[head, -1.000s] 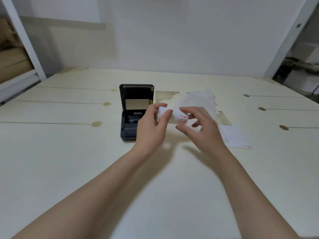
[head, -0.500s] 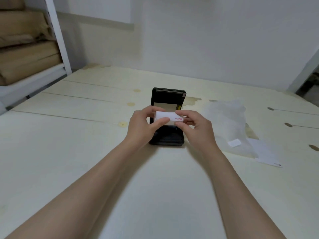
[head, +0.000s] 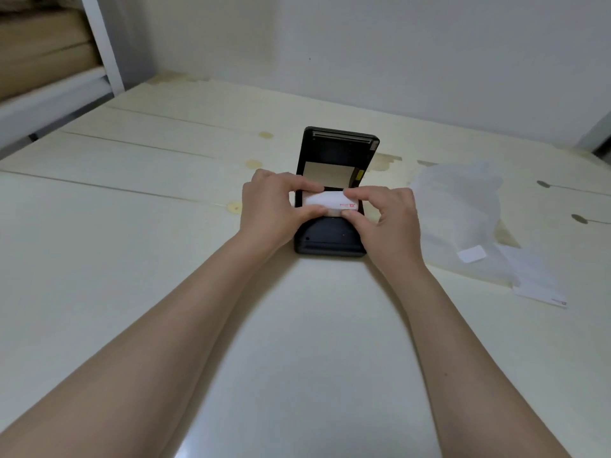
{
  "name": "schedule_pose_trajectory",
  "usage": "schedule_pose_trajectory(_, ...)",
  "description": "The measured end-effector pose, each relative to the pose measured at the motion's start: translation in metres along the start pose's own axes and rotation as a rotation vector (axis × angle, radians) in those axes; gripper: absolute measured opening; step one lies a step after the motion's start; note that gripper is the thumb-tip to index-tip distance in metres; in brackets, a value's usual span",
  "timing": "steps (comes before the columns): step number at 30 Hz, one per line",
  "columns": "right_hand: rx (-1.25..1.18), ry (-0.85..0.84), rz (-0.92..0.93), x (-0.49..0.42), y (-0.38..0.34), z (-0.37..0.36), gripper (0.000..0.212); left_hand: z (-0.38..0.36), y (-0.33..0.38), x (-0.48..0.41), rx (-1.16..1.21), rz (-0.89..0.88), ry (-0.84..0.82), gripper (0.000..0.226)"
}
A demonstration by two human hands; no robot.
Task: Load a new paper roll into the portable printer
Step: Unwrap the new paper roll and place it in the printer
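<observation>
The printer [head: 332, 206] is sitting on the table [head: 139, 246] with its lid [head: 339, 157] standing open toward 12 o'clock, so the paper bay is facing up and reachable from the near side. Both hands are gripping the roll [head: 330, 201] between them. The left hand [head: 272, 209] is pinching its 9 o'clock end with thumb below and fingers above. The right hand [head: 386, 216] is pinching the 3 o'clock end the same way, near the red print. Holding it by the ends is keeping the roll level and square to the bay, probably so it drops in without jamming. The roll is lying directly over the bay, between the two hands and touching both; whether it is already seated I cannot tell. At 3 o'clock of the printer, well apart, a torn wrapper [head: 459, 213] and a white slip [head: 542, 285] are lying discarded, clear of the working area.
</observation>
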State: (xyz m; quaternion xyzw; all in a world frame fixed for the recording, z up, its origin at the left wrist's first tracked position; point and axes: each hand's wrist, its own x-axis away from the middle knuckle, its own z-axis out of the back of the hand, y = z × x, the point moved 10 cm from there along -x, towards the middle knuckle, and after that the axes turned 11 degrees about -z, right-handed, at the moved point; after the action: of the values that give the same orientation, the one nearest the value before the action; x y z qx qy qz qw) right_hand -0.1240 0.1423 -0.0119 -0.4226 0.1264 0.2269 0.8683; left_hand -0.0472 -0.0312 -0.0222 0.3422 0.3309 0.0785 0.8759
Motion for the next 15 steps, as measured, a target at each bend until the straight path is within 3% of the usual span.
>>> schedule_pose_trajectory(4,0.098,0.029,0.017,0.000,-0.001,-0.002,0.012,-0.004,0.005,0.000,-0.125,0.013,-0.048,0.020)
schedule_pose_trajectory(7,0.109,0.013,0.002,0.000,0.001,-0.004,0.013,-0.008,0.010,0.001,-0.187,-0.003,-0.129,0.026)
schedule_pose_trajectory(12,0.114,0.023,0.030,0.000,-0.002,-0.004,0.016,-0.023,0.021,0.016,-0.184,-0.079,-0.425,0.082)
schedule_pose_trajectory(15,0.111,0.035,0.074,0.000,-0.006,-0.004,0.016,-0.031,0.019,0.023,-0.174,-0.108,-0.474,0.098)
